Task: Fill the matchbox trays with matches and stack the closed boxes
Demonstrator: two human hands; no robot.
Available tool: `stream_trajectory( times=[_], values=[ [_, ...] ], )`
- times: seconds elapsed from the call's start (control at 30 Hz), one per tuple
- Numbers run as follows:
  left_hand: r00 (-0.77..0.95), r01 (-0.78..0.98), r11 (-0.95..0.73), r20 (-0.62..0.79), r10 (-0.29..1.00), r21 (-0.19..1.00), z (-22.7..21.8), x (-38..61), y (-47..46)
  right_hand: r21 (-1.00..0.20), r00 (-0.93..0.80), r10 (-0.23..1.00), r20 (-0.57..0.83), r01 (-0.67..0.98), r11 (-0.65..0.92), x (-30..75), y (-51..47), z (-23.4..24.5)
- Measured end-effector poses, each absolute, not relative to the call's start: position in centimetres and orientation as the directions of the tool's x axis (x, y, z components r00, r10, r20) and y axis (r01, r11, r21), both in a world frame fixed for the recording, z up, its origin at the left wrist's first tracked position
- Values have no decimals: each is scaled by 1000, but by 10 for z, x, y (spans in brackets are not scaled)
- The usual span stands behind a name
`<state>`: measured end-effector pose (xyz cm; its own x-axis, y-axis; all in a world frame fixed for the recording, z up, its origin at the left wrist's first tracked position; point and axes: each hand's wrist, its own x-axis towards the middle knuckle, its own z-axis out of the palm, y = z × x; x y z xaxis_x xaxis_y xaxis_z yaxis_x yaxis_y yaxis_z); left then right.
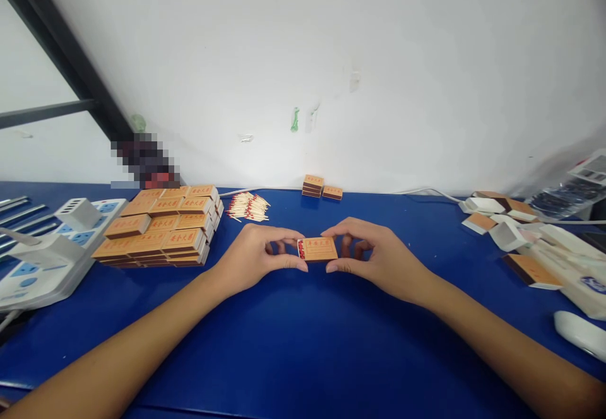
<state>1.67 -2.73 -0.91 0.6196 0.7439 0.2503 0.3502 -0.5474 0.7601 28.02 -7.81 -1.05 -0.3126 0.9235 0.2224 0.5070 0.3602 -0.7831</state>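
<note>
A matchbox (320, 249) with an orange printed top lies between my two hands, just over the blue table. Its white tray sticks out a little at the left end, and red match heads show in it. My left hand (258, 252) pinches that tray end between thumb and fingers. From the other side, my right hand (372, 250) has its thumb and fingers closed about the right end of the sleeve. Past my left hand lies a loose pile of red-tipped matches (249, 206).
Stacked matchboxes (156, 230) stand at left, beside a white power strip (89, 242). Several more boxes (312, 186) sit against the wall. Opened trays and sleeves (533, 271) lie at right, near a tissue pack (575, 274) and a white computer mouse (581, 334).
</note>
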Motion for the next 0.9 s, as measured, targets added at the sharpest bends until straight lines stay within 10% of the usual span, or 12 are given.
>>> stream_trajectory(
  times=[0.53, 0.9],
  values=[
    [672, 220, -583, 311, 672, 782, -9, 15, -34, -807, -425, 881, 206, 435, 398, 270, -94, 2],
    [694, 486, -850, 501, 517, 205, 46, -23, -46, -614, -388, 831, 397, 560, 555, 270, -97, -2]
  ],
)
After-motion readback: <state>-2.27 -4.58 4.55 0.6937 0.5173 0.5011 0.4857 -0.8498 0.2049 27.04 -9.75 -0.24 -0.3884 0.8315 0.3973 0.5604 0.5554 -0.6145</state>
